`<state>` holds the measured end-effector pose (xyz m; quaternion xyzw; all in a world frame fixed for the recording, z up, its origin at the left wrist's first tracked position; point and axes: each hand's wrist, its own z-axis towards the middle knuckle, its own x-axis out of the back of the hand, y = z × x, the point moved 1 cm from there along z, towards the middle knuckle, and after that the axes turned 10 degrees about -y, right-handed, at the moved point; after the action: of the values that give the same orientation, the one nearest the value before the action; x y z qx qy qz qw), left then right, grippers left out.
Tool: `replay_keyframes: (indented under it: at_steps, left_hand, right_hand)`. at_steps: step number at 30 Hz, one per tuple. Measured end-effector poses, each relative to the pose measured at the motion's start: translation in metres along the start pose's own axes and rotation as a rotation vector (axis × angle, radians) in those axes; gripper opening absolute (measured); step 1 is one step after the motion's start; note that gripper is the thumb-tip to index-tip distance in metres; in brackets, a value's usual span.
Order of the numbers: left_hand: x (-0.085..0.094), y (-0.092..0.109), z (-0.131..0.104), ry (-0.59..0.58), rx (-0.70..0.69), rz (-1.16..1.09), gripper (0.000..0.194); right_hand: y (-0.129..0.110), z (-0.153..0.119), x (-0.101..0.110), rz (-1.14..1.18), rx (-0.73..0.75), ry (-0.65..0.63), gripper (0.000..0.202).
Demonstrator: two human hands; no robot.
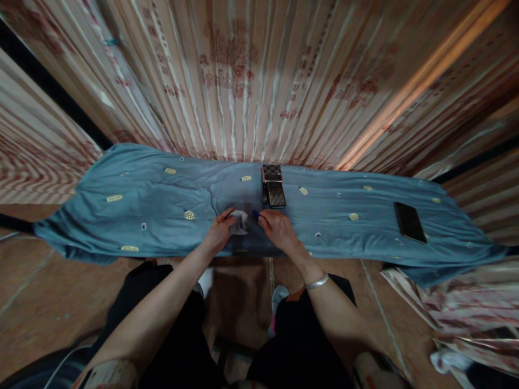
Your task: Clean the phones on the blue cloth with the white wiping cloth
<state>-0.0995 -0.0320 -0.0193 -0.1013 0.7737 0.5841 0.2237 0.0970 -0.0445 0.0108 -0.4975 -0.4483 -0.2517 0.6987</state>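
Over the blue cloth, my left hand (219, 231) is closed on a crumpled white tissue (239, 222), which sticks out to the right of its fingers. My right hand (279, 229) pinches a small dark blue object (255, 214), whose tip shows past the thumb and forefinger; the rest is hidden. A small gap separates the two hands. Just beyond my right hand, a dark folding device (276, 194) stands on the cloth, with a checkered panel (271, 173) at its back.
The blue patterned cloth (154, 186) covers a long narrow table. A dark flat tablet or phone (410, 222) lies toward its right end. Striped curtains (243, 81) hang behind and at both sides. My legs are below the near edge.
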Motion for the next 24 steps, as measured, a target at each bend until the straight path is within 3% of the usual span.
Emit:
replay_keyframes:
  at_steps: [4, 8, 12, 14, 19, 22, 24]
  left_hand:
    - [0.011, -0.011, 0.006, 0.076, -0.075, 0.127, 0.055]
    - [0.016, -0.014, 0.01, 0.063, -0.183, 0.516, 0.058]
    - [0.021, -0.011, 0.011, 0.022, -0.281, 0.905, 0.057]
    - [0.024, -0.011, 0.011, 0.017, -0.288, 1.013, 0.056]
    - [0.029, -0.01, 0.01, -0.014, -0.295, 1.121, 0.051]
    - [0.027, -0.007, 0.009, -0.007, -0.285, 1.132, 0.054]
    - [0.026, -0.004, 0.007, 0.004, -0.291, 1.152, 0.057]
  right_hand:
    - [0.005, -0.002, 0.003, 0.003, -0.008, 0.001, 0.02]
    - [0.009, -0.008, 0.013, 0.016, -0.015, 0.02, 0.023]
    - [0.019, -0.017, 0.034, 0.029, -0.042, 0.067, 0.027]
    - [0.032, -0.022, 0.051, 0.056, -0.107, 0.15, 0.029]
    - [0.097, -0.033, 0.108, 0.014, -0.389, 0.386, 0.034]
    - [0.152, -0.048, 0.139, -0.095, -0.618, 0.401, 0.043]
    - [0.19, -0.07, 0.151, -0.199, -0.782, 0.382, 0.06]
